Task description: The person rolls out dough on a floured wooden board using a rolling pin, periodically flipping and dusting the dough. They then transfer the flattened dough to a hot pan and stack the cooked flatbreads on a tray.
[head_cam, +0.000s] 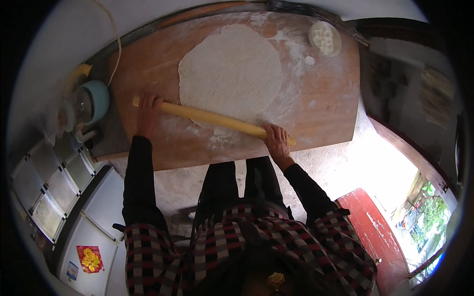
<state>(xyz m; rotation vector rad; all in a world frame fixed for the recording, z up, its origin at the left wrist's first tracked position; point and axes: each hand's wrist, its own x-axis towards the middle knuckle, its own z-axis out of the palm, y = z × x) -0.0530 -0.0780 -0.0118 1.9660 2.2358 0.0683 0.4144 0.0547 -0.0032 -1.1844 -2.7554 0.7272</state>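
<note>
A long wooden rolling pin (213, 117) lies slantwise across the near edge of a wide, thin sheet of dough (229, 70). Near the pin's left end is my left hand (148, 113), its fingers curled over the wood. My right hand (277, 140) grips the pin close to its right end. Under the dough is a large wooden board (322, 111), dusted with flour around the sheet. At the board's far right stands a bowl of flour (325, 38), with a small heap of flour (309, 60) beside it.
Left of the board stand a light blue kitchen appliance (95, 101) and a pale cord (117, 40). A white refrigerator (92, 236) is at the lower left, beside a paneled cabinet (55, 188). A worn red wooden surface (374, 229) is at the lower right, near a bright doorway.
</note>
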